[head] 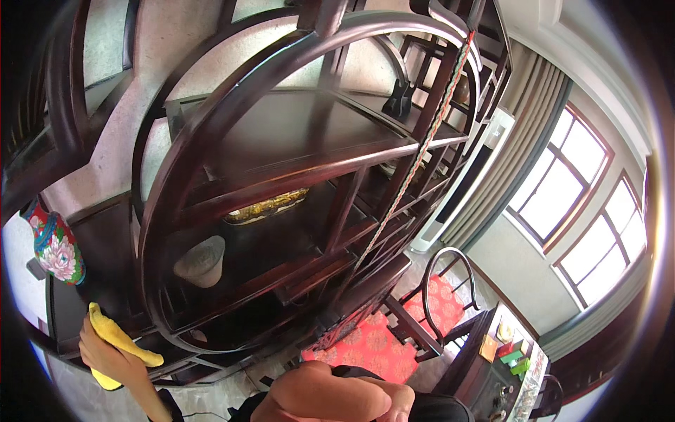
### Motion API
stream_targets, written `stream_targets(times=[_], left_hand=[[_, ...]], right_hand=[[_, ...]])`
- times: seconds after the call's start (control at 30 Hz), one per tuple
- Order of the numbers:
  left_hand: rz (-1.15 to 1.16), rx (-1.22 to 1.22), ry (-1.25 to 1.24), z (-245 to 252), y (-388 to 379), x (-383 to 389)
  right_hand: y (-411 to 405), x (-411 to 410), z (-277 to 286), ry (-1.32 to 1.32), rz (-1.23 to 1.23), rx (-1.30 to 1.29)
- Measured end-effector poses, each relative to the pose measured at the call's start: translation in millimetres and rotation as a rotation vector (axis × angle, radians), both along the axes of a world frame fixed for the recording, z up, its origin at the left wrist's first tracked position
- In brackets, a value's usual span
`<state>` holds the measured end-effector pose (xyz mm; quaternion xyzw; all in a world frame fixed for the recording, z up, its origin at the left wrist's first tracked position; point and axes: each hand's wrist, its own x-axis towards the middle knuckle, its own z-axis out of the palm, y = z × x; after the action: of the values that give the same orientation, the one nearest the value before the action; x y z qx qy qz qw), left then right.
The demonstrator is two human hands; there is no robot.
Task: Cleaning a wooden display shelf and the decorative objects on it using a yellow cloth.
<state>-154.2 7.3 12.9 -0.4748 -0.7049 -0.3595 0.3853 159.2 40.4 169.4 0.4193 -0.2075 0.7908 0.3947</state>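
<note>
My left hand point(105, 354) holds a folded yellow cloth point(120, 337) at the lower left, against the lower edge of a dark wooden display shelf point(150, 232) with a round frame. Just above the hand, a cloisonné-style vase point(59, 248) with a pink peony stands on a dark ledge. Inside the round frame are a pale cup-shaped vessel point(202, 262) and a gold-coloured carved ornament point(269, 205). Close to the camera at the bottom centre is bare skin, seemingly my right hand point(337, 393); its fingers and what they hold cannot be made out.
A red and green braided cord point(422, 153) hangs before the shelf. A black stand point(399, 100) is on the upper shelf. Chairs with red patterned cushions point(369, 348) stand below. At the lower right is a dark table point(474, 364) with small boxes. Curtains and windows lie beyond.
</note>
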Motion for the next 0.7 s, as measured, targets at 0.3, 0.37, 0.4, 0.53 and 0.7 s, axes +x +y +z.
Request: stream_targets(times=[0.3, 0.37, 0.4, 0.53, 0.7], left_hand=[[0.018, -0.009, 0.007, -8.3, -0.5, -10.5], [0.016, -0.002, 0.009, -7.6, -0.8, -9.6], [0.018, 0.006, 0.01, -7.2, -0.3, -9.3], [0.022, 0.012, 0.002, -1.5, 0.0, -1.6], [0.014, 0.016, 0.001, -0.4, 0.1, -1.5]], right_hand=[[-6.5, -4.8, -6.4, 0.027, 0.015, 0.002], [-7.7, -6.3, -7.4, 0.033, 0.023, 0.004], [-8.0, -7.0, -7.8, 0.035, 0.026, 0.005], [-8.0, -9.2, -9.4, 0.047, 0.042, 0.009], [-8.5, -12.0, -10.2, 0.065, 0.061, 0.019]])
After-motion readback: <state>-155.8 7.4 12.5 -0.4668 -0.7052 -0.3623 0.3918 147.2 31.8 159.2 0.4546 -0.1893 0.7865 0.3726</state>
